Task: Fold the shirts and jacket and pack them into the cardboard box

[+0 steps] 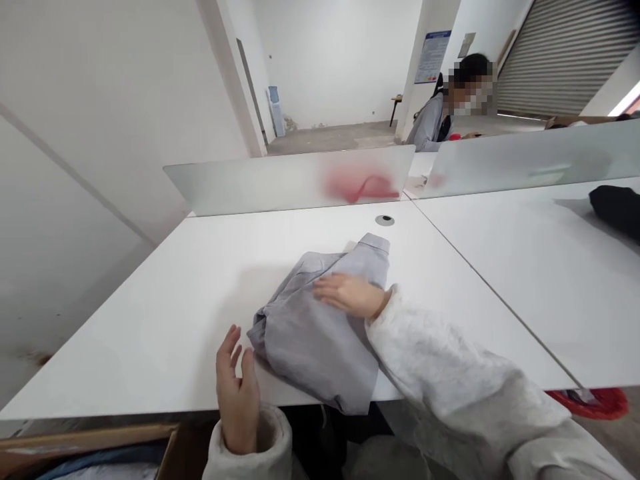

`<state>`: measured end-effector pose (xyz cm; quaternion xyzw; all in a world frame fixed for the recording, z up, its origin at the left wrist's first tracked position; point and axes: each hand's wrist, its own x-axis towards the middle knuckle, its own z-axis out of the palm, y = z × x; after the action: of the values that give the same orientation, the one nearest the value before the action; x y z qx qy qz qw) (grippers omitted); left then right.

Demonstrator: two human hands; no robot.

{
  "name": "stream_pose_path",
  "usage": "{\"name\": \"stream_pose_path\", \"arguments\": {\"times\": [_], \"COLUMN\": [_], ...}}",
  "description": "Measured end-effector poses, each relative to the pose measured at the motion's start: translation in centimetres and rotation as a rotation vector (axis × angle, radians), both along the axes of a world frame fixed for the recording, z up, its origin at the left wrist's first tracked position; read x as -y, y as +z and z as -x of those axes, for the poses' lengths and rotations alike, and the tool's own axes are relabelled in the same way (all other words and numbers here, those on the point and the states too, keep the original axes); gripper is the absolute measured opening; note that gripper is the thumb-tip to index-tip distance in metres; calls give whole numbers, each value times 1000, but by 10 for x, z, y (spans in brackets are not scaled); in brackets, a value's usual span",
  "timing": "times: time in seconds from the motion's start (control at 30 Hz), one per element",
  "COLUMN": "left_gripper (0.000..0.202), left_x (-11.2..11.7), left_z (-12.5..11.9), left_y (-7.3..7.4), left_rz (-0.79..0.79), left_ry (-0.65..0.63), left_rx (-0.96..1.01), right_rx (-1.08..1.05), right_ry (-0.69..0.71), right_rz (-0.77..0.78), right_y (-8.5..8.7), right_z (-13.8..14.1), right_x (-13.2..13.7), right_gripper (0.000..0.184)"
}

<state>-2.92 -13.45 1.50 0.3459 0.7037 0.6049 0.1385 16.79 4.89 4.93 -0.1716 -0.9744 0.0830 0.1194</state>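
A grey folded garment (320, 333) lies on the white table (210, 267), its lower corner hanging slightly over the front edge. Across its upper middle rests or hovers my right hand (350, 295), flat with fingers stretched toward the left and a little blurred; whether it presses the cloth I cannot tell. My left hand (237, 390) is raised at the table's front edge, just left of the garment, with thumb and fingers apart and nothing in it.
Frosted dividers (280, 180) run along the table's back. A cable hole (385, 220) sits near them. Dark cloth (617, 210) lies at far right. Below are a cardboard box (170, 443) of clothes and a red-lined bin (613, 403). A co-worker (430, 123) sits beyond.
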Motion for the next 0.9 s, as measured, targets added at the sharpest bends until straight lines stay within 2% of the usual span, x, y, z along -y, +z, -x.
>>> {"name": "stream_pose_path", "arguments": {"times": [0.07,0.13,0.2,0.27,0.33,0.4,0.53,0.67,0.8,0.9], "left_gripper": [31,28,27,26,26,25,26,26,27,29], "left_x": [-3,-9,-15,-19,-20,-20,-19,-19,-19,-19], "left_z": [-9,-20,-29,-33,-34,-32,-31,-31,-30,-28], "left_y": [4,1,-9,-21,-28,-31,-27,-26,-26,-25], "left_rz": [9,6,26,69,106,121,129,143,131,98], "left_ry": [-70,-191,-289,-356,-386,-386,-397,-400,-429,-452], "left_rx": [-280,-502,-675,-789,-836,-851,-868,-867,-892,-914], "right_rx": [-73,-61,64,236,338,349,373,473,433,357], "right_ry": [-109,-254,-348,-342,-287,-276,-392,-359,-378,-421], "right_rz": [-2,-41,-67,-21,62,97,40,67,-38,-141], "right_y": [15,24,25,23,21,21,21,21,28,35], "right_z": [-4,-7,-13,-21,-28,-33,-30,-25,-26,-23], "right_x": [-31,-61,-83,-96,-102,-104,-108,-113,-114,-112], "right_gripper": [36,36,32,29,28,29,23,22,17,24]}}
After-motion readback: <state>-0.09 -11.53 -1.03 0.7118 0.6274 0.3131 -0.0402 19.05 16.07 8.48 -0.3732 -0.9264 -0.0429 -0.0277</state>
